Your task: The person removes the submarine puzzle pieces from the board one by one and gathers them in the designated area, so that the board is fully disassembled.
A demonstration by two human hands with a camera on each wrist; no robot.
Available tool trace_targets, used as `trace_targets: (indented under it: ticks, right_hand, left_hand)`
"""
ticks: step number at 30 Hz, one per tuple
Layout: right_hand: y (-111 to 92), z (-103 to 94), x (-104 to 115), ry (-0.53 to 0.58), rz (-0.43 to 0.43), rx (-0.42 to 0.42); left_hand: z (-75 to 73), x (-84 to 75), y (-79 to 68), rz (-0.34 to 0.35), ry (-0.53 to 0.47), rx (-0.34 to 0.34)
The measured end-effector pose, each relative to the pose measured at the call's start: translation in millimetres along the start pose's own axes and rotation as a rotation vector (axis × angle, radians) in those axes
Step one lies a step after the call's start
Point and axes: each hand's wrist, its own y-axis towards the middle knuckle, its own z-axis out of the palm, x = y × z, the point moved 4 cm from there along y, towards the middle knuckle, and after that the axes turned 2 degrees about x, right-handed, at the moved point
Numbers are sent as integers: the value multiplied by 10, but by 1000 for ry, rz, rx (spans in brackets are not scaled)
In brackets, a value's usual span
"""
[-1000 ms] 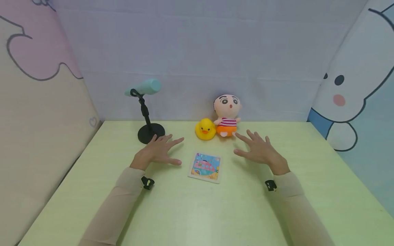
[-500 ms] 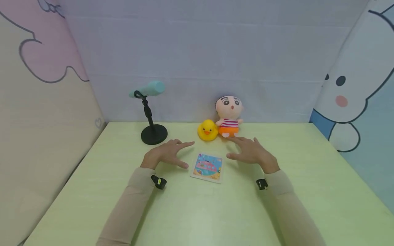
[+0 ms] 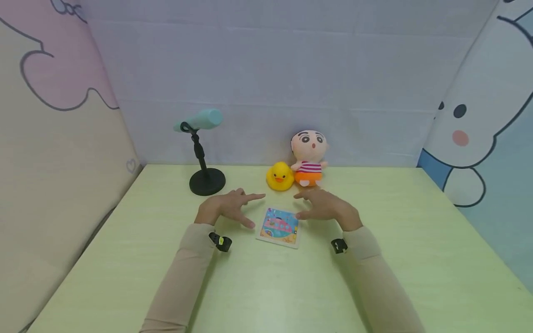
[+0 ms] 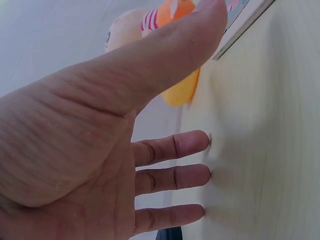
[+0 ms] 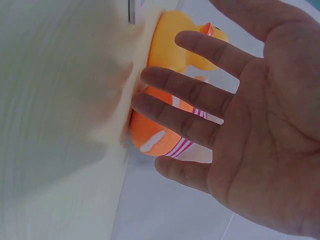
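Note:
A flat square picture puzzle with a pink submarine on blue and a pale border lies on the table between the two hands. My left hand is to its left, forefinger and thumb stretched toward it with a small gap. In the left wrist view, the other fingers reach down to the tabletop and hold nothing. From the right, my right hand comes close; its thumb tip overlaps the puzzle's right edge in the head view, and whether it touches cannot be told. Its palm is bare, fingers extended.
Behind the puzzle sit a yellow rubber duck and a plush doll in orange shorts. A black stand holding a teal cylinder is at the back left. Walls border the pale table at the back and sides.
Both hands have moved inward toward the puzzle, the right one farther left in the last half second. The puzzle, duck, doll and stand stay put; the head view shifted slightly.

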Motion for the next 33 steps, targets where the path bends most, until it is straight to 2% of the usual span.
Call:
trace_targets:
  ticks: [9,16,23,28,33]
  right_hand:
    - [55,16,50,-26,-12,38]
    - [83,8,90,-37,-55,30]
    - [203,90,217,-49,-48,48]
    - [307,210,308,-143,-95,38]
    - [329,243,366,-190,-102,28]
  left_hand:
    - [57,-47,44,-41,-38,51]
    - [95,-100,67,-80,8,66]
    - [123,-102,99,-107,33,69]
    - [154,-100,128,-116,79,64]
    - [165,-155,165,-163,98,75]
